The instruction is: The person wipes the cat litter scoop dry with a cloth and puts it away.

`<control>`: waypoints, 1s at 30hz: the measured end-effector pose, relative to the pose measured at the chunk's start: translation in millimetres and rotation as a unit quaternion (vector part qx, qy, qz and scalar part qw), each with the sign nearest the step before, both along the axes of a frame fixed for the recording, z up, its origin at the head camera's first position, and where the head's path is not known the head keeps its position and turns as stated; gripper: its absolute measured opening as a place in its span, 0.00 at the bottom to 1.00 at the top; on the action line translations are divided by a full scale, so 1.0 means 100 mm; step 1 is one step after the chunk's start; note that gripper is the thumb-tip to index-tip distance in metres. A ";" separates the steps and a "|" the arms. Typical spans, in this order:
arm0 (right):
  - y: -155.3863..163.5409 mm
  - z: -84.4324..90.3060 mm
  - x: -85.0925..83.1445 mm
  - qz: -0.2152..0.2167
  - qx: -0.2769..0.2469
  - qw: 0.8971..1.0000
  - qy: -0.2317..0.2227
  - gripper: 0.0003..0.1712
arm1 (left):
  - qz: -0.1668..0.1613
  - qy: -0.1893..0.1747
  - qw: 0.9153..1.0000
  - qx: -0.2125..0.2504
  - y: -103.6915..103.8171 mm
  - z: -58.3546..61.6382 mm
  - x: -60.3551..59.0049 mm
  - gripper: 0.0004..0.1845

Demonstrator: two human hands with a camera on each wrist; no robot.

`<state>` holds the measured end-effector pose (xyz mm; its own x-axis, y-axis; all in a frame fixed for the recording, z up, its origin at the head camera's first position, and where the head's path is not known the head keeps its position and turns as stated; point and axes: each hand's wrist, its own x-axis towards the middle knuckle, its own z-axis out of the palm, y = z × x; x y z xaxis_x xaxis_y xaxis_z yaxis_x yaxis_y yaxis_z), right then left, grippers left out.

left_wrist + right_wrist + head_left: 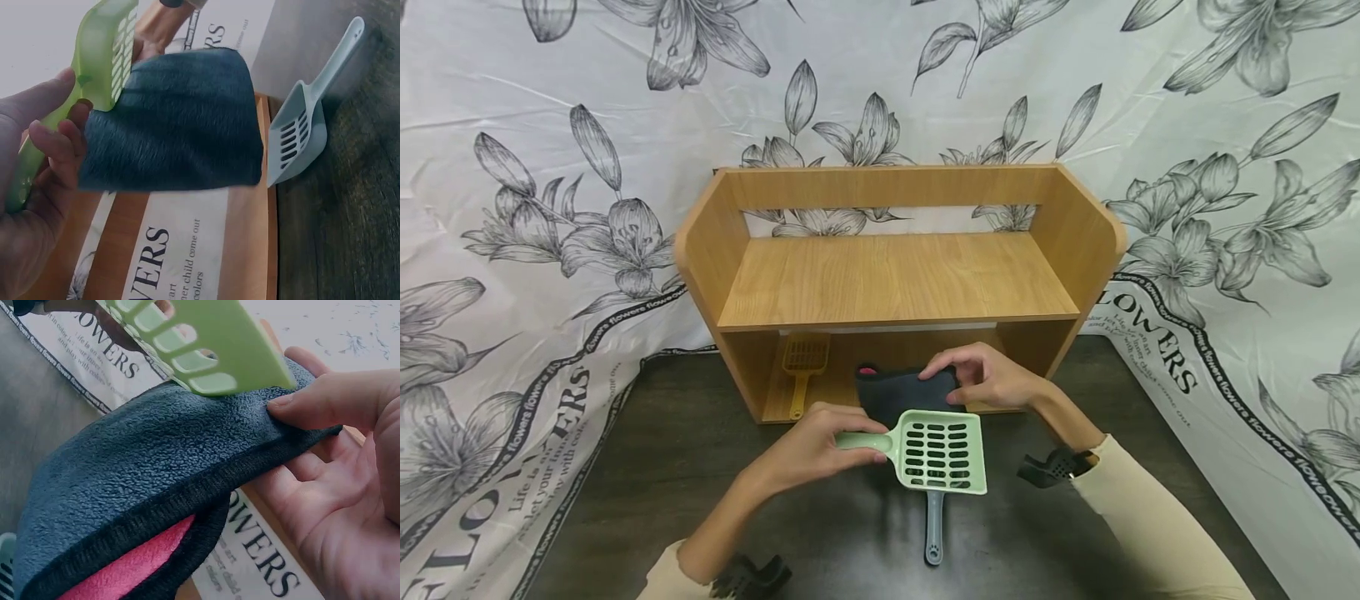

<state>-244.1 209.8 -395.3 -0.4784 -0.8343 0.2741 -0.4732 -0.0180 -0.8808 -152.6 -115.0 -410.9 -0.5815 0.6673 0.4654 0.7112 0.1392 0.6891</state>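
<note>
Green plastic litter scoop [936, 450], slotted, is gripped by its handle in the person's left hand [816, 446] in the head view, held just above a dark desk [655, 467]. The right hand [988, 379] pinches a folded dark grey fleece cloth [906, 392] just behind the scoop, at the mouth of a wooden shelf unit [895, 279]. A yellow scoop [803, 367] already lies on the shelf's lower level. A grey-blue scoop [933, 525] lies on the desk, partly under the green one. So one scoop looks put away; the rest are not yet on the shelf.

Left wrist view: the left hand's fingers [59, 140] curl round the green handle; the fleece hangs beside it, and the grey-blue scoop rests on the desk against the shelf's edge.

Right wrist view: the right thumb [331, 400] presses the fleece against the fingers beneath. A pink lining [134, 565] shows inside the fold, and the green scoop's slots cross above.
</note>
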 end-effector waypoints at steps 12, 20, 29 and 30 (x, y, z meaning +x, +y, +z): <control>0.55 0.01 0.15 -0.049 -0.025 0.998 -0.007 0.29 | 0.050 -0.004 0.999 0.003 -0.25 -0.04 -0.01 0.12; 0.60 -0.05 0.38 -0.107 -0.152 0.973 -0.133 0.33 | 0.153 0.014 0.988 0.000 -0.30 -0.08 -0.01 0.14; 0.34 0.03 0.86 -0.253 -0.177 0.950 -0.037 0.33 | 0.201 0.016 0.980 -0.003 -0.29 -0.12 -0.01 0.14; 0.31 0.03 0.90 -0.267 -0.165 0.949 -0.016 0.33 | 0.200 0.014 0.980 -0.004 -0.29 -0.12 0.00 0.14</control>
<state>-153.7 240.6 -392.7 -0.8218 -0.3414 0.4561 -0.4655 -0.0593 -0.8831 -152.9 -143.5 -423.2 -0.7839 0.3933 0.4804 0.6176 0.4158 0.6676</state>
